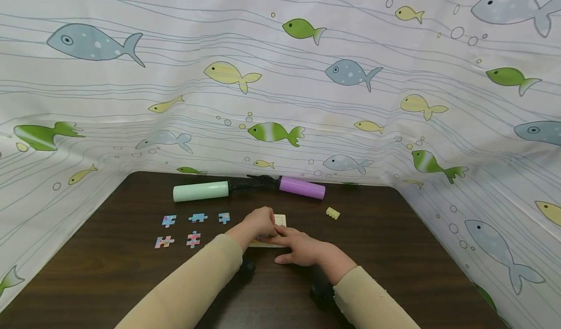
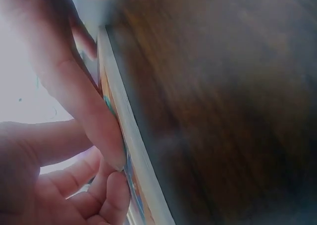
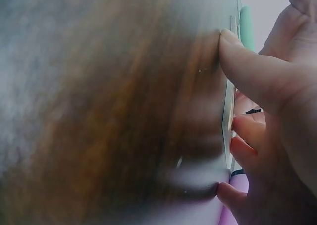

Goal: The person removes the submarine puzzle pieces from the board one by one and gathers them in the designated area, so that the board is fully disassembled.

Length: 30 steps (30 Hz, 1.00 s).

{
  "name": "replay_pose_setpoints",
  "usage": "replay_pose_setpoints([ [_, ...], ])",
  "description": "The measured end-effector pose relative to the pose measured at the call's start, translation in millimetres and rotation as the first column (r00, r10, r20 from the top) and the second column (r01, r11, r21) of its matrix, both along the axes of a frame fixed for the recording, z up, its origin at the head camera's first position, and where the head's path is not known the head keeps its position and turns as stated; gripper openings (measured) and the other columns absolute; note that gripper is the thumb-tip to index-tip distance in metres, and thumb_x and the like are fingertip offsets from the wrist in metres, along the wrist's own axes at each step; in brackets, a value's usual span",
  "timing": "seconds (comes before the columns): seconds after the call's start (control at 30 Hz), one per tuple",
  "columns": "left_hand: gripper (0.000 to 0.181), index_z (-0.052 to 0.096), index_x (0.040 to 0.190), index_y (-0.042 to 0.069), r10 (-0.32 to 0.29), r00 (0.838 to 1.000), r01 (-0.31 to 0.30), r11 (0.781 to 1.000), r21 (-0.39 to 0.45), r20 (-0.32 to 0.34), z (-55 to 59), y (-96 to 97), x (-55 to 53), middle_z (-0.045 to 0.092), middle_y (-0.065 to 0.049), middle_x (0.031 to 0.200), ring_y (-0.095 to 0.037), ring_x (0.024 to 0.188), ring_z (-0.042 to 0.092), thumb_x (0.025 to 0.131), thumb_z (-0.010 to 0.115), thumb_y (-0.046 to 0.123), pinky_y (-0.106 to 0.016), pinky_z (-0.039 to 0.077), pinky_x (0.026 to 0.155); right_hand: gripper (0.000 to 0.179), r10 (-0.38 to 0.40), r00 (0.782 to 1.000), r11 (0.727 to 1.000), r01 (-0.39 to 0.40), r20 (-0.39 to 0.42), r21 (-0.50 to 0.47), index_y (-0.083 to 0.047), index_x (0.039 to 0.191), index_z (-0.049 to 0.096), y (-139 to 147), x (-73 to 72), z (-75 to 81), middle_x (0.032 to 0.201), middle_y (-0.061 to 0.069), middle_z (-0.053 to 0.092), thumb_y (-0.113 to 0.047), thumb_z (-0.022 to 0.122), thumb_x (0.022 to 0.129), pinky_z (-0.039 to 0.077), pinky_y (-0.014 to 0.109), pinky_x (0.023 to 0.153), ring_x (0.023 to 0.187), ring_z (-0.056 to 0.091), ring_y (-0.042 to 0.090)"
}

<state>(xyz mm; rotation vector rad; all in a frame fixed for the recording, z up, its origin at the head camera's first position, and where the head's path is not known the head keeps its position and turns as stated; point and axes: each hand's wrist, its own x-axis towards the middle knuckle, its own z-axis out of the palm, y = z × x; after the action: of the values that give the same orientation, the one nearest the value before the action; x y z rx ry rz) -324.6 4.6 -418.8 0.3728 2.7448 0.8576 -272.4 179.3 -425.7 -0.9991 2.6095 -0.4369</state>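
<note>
Both hands work over a small puzzle board (image 1: 279,219) with a pale frame and coloured pictures, mid-table. My left hand (image 1: 260,222) is over its left part, fingers bent and tips down at the board. In the left wrist view those curled fingers (image 2: 116,197) meet the board's near edge (image 2: 136,131); whether they pinch a piece is hidden. My right hand (image 1: 304,248) reaches in from the right, its index finger (image 2: 79,96) stretched across the board beside the left fingertips. Its thumb (image 3: 247,61) touches the table in front of the board, and other fingertips rest along the board's side.
Several loose jigsaw pieces (image 1: 193,239) lie left of the board. A yellow bumpy block (image 1: 332,213) sits to the right. Behind are a mint-green cylinder (image 1: 201,191) and a purple cylinder (image 1: 302,187) with black ends. A fish-print curtain (image 1: 280,85) surrounds the dark wooden table (image 1: 109,270).
</note>
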Motion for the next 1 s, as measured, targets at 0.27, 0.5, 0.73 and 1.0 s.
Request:
replay_pose_setpoints([
  [0.27,0.028,0.056,0.083,0.010,0.011,1.000,-0.011,0.999,0.039,0.009,-3.6,-0.6,-1.4,0.057,-0.006,0.079,-0.023,0.070,0.052,0.077,0.083,0.013,-0.035,0.043,0.061,0.061,-0.029,0.999,1.000,0.029,0.022,-0.010,-0.029,0.150,0.044,0,1.6,4.0,0.163,0.002,0.016,-0.032,0.067,0.094,0.026,0.054,0.110,0.146,0.018,0.029],
  [0.5,0.028,0.056,0.086,0.010,0.016,1.000,-0.017,0.998,0.068,0.017,-5.5,0.2,-0.6,0.057,-0.006,0.081,-0.024,0.073,0.052,0.079,0.082,0.014,-0.036,0.042,0.063,0.061,-0.048,0.997,0.998,0.051,0.053,-0.044,-0.026,0.148,0.047,11,1.4,4.0,0.162,0.008,0.017,-0.033,0.070,0.092,0.027,0.055,0.109,0.146,0.018,0.033],
  [0.73,0.028,0.056,0.088,0.011,0.030,0.999,-0.031,0.998,0.055,0.017,-8.0,-0.6,-1.3,0.056,-0.006,0.083,-0.024,0.075,0.052,0.080,0.082,0.015,-0.036,0.042,0.066,0.062,-0.044,0.995,0.996,0.050,0.086,-0.072,-0.024,0.148,0.047,20,0.2,4.1,0.162,0.012,0.018,-0.032,0.071,0.092,0.026,0.058,0.109,0.145,0.018,0.037],
  [1.0,0.029,0.056,0.089,0.011,0.028,0.999,-0.029,0.997,0.078,0.017,-8.0,-2.2,1.0,0.057,-0.006,0.083,-0.025,0.073,0.052,0.080,0.083,0.016,-0.036,0.042,0.063,0.062,-0.050,0.996,0.996,0.055,0.077,-0.071,-0.028,0.149,0.046,20,1.2,1.4,0.162,0.010,0.016,-0.033,0.071,0.092,0.025,0.057,0.109,0.146,0.017,0.035],
])
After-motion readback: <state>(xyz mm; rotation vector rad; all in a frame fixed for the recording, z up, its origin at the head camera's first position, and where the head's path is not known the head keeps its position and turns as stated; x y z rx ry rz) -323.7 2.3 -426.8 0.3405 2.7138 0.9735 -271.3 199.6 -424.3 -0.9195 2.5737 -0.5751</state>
